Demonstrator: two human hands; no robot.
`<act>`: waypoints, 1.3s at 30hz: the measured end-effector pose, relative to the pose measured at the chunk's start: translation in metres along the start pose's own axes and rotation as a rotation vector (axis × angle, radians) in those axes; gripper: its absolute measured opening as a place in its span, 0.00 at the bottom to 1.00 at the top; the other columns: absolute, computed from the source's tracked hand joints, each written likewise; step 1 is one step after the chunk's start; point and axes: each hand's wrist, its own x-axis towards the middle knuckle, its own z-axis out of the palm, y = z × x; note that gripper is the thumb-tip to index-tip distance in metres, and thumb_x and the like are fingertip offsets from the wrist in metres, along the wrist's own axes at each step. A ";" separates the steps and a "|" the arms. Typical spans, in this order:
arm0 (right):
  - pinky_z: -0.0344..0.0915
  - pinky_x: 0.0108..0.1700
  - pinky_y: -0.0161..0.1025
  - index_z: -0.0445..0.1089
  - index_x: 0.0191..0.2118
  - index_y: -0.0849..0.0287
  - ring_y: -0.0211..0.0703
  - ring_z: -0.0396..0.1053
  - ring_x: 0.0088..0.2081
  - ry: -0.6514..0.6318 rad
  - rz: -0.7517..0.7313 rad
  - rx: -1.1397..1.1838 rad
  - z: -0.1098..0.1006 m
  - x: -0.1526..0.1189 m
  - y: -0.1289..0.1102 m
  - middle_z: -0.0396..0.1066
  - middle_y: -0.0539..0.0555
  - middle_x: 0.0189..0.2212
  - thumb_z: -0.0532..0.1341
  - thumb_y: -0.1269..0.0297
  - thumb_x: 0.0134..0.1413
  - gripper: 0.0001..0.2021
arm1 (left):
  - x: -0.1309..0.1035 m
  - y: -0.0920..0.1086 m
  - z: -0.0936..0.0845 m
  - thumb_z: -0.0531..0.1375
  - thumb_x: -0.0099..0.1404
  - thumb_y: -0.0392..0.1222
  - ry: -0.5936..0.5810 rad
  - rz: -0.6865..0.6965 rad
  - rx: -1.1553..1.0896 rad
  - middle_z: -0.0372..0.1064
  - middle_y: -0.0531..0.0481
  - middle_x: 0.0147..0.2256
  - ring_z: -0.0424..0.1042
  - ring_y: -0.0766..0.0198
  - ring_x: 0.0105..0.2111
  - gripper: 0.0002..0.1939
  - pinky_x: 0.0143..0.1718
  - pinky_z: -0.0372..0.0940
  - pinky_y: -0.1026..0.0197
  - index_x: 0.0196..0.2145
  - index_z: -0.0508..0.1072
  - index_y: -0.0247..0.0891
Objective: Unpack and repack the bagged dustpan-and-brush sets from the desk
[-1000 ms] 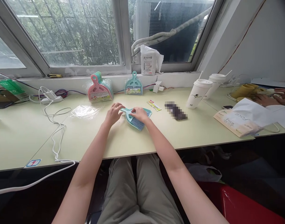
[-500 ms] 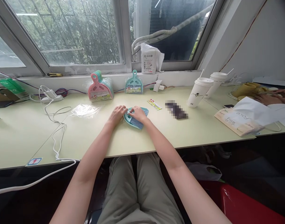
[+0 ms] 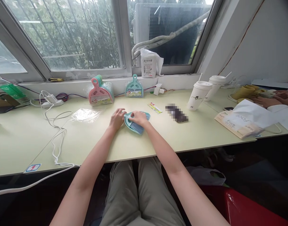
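A small teal dustpan (image 3: 147,115) lies on the table before me, with a matching hand brush (image 3: 136,127) on it, its blue bristles pointing right and toward me. My left hand (image 3: 117,119) closes its curled fingers around the left, handle end of the dustpan. From the right, my right hand (image 3: 138,117) reaches over the set, its thumb and fingers closed on the brush's teal body. The fingers hide part of both pieces. A printed card (image 3: 154,108) lies just beyond my right hand.
Packaged dustpan sets, a pink-fronted stack (image 3: 100,94) and a teal one (image 3: 134,88), stand along the wall. Clear plastic wrap (image 3: 85,115) and a white cable (image 3: 54,138) lie left. Rightward are a pixelated dark object (image 3: 177,113), paper cups (image 3: 198,97), a tissue pack (image 3: 239,124) and another person's hands (image 3: 273,99).
The camera view has tipped up slightly. The dustpan and brush have shifted and tilted a little between my hands, and both hands keep their hold.
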 end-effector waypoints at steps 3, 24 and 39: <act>0.64 0.44 0.39 0.73 0.38 0.55 0.48 0.72 0.43 0.169 0.108 0.099 -0.004 -0.001 -0.002 0.75 0.55 0.42 0.63 0.56 0.52 0.11 | 0.006 0.002 0.001 0.57 0.60 0.37 0.139 -0.318 -0.534 0.55 0.38 0.62 0.56 0.47 0.62 0.33 0.57 0.56 0.45 0.63 0.57 0.43; 0.55 0.60 0.41 0.75 0.46 0.56 0.44 0.67 0.54 0.059 0.082 0.117 -0.002 0.014 0.072 0.73 0.55 0.51 0.53 0.73 0.59 0.16 | 0.014 -0.031 -0.002 0.57 0.62 0.61 0.322 -0.816 -1.575 0.74 0.44 0.43 0.72 0.51 0.48 0.25 0.47 0.69 0.47 0.50 0.72 0.44; 0.31 0.67 0.59 0.63 0.60 0.61 0.51 0.47 0.68 -0.002 0.105 0.021 0.011 0.011 0.045 0.54 0.62 0.66 0.52 0.66 0.64 0.20 | 0.012 -0.038 -0.002 0.52 0.68 0.57 0.427 -0.798 -1.663 0.72 0.42 0.48 0.69 0.50 0.53 0.22 0.53 0.66 0.44 0.51 0.71 0.41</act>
